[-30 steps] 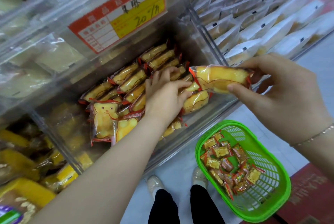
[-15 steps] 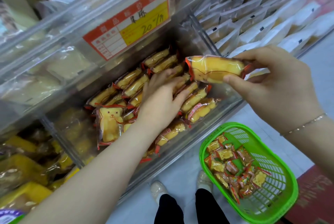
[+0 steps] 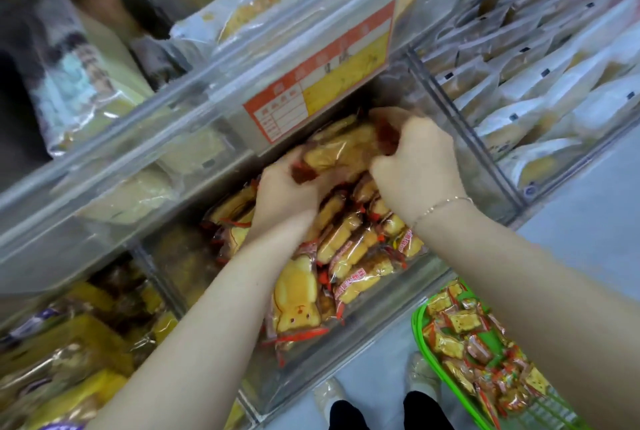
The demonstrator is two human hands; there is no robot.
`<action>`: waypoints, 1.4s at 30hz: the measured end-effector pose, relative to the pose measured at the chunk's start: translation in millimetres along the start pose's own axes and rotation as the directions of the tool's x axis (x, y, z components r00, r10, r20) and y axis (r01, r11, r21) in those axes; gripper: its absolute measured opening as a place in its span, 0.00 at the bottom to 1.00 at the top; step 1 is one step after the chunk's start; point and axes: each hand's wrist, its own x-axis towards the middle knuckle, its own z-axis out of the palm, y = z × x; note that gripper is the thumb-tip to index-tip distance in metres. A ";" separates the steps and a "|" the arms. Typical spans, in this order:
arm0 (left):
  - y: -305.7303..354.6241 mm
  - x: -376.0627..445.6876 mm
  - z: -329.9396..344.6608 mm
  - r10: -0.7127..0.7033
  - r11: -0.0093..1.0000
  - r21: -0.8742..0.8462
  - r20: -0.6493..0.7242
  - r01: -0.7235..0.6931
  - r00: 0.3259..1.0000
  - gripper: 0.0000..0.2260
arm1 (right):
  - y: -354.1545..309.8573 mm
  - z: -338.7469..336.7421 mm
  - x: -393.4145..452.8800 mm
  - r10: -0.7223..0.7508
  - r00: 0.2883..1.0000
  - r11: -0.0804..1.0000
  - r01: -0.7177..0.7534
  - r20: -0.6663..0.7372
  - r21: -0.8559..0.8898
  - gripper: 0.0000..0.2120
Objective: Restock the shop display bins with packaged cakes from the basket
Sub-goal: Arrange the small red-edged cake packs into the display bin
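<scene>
Head view, both hands' grip on one packaged cake [image 3: 341, 152], left hand [image 3: 287, 194], right hand [image 3: 420, 166], price label [image 3: 322, 79] writing blurred

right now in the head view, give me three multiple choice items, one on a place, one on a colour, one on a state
1. Where is the basket?
A. on the floor, lower right of the bin
B. on the top shelf
C. inside the bin

2. What colour is the basket?
A. blue
B. green
C. black

3. What are the two hands doing?
A. hanging idle at the sides
B. both lifting the basket
C. both gripping one packaged cake at the back of the clear bin

Answers:
1 A, it sits on the floor beside the person's shoes.
2 B, its rim is bright green.
3 C, the left hand and right hand curl round the cake's two ends.
</scene>
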 end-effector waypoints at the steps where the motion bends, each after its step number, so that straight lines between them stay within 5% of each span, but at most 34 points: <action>1: 0.5 5.2 1.5 -0.008 1.000 0.023 -0.066 0.009 0.998 0.11 | -0.9 8.8 6.4 0.096 0.995 0.991 -0.095 -0.007 0.097 0.20; 3: 1.0 17.2 5.4 0.003 0.995 0.104 -0.132 0.011 0.991 0.19 | 2.5 24.9 16.3 0.226 0.974 0.964 -0.225 0.004 0.143 0.21; 5: 3.5 28.8 12.5 -0.028 0.976 0.206 -0.178 0.065 0.984 0.26 | 8.6 34.6 19.4 0.243 0.967 0.970 -0.239 0.077 -0.051 0.21; 9: 9.2 48.0 25.5 -0.070 0.924 0.358 -0.188 0.135 0.980 0.25 | 25.1 36.1 12.6 0.017 0.972 0.887 0.093 0.234 -0.452 0.26; 12: 8.8 47.8 30.5 0.055 0.826 0.557 -0.236 0.089 0.970 0.23 | 33.6 34.1 15.0 -0.063 0.947 0.771 0.247 0.314 -0.588 0.31; 14: 8.5 44.9 33.0 0.060 0.854 0.507 -0.316 0.115 0.947 0.23 | 31.4 33.4 22.1 -0.044 0.945 0.797 0.229 0.324 -0.559 0.32; 19: 10.0 52.2 39.1 -0.180 0.959 0.126 -0.419 0.253 0.890 0.22 | 19.8 37.4 43.3 -0.110 0.963 0.890 0.205 0.245 -0.407 0.27; 27: 3.5 53.8 29.8 -0.272 0.945 0.057 -0.405 0.321 0.873 0.24 | 8.8 22.0 41.9 -0.014 0.951 0.967 0.092 0.310 -0.239 0.17; 33: 9.5 24.0 0.2 -0.107 0.963 0.218 -0.231 0.158 0.967 0.10 | 5.6 17.3 -10.0 0.070 0.876 0.995 -0.031 0.478 -0.090 0.05; 35: 5.4 5.4 -17.6 -0.092 0.850 0.513 -0.084 0.122 0.992 0.12 | 1.1 25.0 -29.4 0.149 0.746 0.988 -0.087 0.649 -0.126 0.08; 37: 0.4 -12.9 -33.7 -0.157 0.632 0.770 0.019 0.086 0.987 0.17 | -2.5 38.9 -45.6 0.179 0.667 0.980 -0.055 0.723 -0.192 0.16; 40: -5.6 -38.2 -51.1 -0.228 0.572 0.819 0.114 0.038 0.967 0.24 | -7.4 56.5 -60.5 0.139 0.716 0.977 0.014 0.684 -0.213 0.17; 42: -9.5 -49.8 -58.2 -0.208 0.626 0.776 0.260 -0.076 0.943 0.23 | -8.3 58.9 -57.6 0.210 0.698 0.977 -0.134 0.685 -0.163 0.16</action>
